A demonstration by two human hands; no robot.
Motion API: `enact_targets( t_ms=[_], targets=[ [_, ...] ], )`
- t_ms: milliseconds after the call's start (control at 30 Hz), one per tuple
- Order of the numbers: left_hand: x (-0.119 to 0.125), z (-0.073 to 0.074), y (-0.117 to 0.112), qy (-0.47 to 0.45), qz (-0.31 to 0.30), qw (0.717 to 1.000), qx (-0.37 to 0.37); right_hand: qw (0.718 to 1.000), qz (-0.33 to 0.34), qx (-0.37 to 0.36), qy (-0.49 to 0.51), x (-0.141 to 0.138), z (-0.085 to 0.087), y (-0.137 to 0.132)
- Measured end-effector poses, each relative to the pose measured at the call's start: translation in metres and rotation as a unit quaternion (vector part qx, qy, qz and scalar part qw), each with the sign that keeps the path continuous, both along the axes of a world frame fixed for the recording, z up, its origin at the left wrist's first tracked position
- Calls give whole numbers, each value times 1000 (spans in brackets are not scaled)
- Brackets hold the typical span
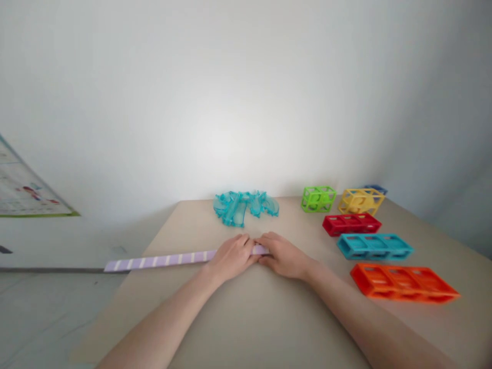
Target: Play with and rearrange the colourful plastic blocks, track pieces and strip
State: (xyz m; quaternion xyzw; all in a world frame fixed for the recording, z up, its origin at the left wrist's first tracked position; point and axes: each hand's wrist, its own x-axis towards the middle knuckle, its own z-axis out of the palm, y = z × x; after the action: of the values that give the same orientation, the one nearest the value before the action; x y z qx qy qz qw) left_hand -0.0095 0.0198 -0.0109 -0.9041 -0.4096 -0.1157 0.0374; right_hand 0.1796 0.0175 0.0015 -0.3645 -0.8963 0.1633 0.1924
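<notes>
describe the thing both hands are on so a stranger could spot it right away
On the beige table, look at the near middle, where the left hand and right hand meet. Under them lies a long flat lilac strip with white crossbars, its left end overhanging the table edge. Unlike the chunky open frame blocks on the right, it is thin and pale.

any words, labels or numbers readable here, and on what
None can be read.
Poster on the left wall: print and small pictures, too blurred to read.
Purple strip under both hands: plain white bars, no text.
Coloured frames and clear teal pieces: no markings visible.
</notes>
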Motion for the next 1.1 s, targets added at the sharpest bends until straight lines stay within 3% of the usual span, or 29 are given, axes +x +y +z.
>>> enact_targets(
  t_ms=[100,267,367,500,633,767,833,933,1033,1100],
  targets=[
    [-9,-6,-2,-18,24,999,29,995,-49,23,-89,7,1,6],
    [-43,-3,5,-59,39,997,0,958,-201,46,-201,33,8,14],
    [-54,-1,10,-75,10,997,-31,970,-169,59,-164,37,7,10],
    [-51,0,11,-93,-19,994,-51,991,-93,48,-87,11,-1,5],
    [-52,-1,13,-101,2,993,-57,989,-105,48,-90,-11,-11,10],
    [-60,0,17,-98,33,993,-58,985,-123,72,-101,-7,-18,17],
    [-61,3,18,-96,46,994,-23,982,-132,100,-92,-3,-19,17],
    [-55,10,17,-136,91,981,103,969,-168,173,-55,2,-13,21],
    [-46,16,17,-220,181,932,224,943,-231,237,-17,6,6,42],
    [-42,17,20,-258,214,907,257,933,-255,252,-18,9,23,70]
  ],
)
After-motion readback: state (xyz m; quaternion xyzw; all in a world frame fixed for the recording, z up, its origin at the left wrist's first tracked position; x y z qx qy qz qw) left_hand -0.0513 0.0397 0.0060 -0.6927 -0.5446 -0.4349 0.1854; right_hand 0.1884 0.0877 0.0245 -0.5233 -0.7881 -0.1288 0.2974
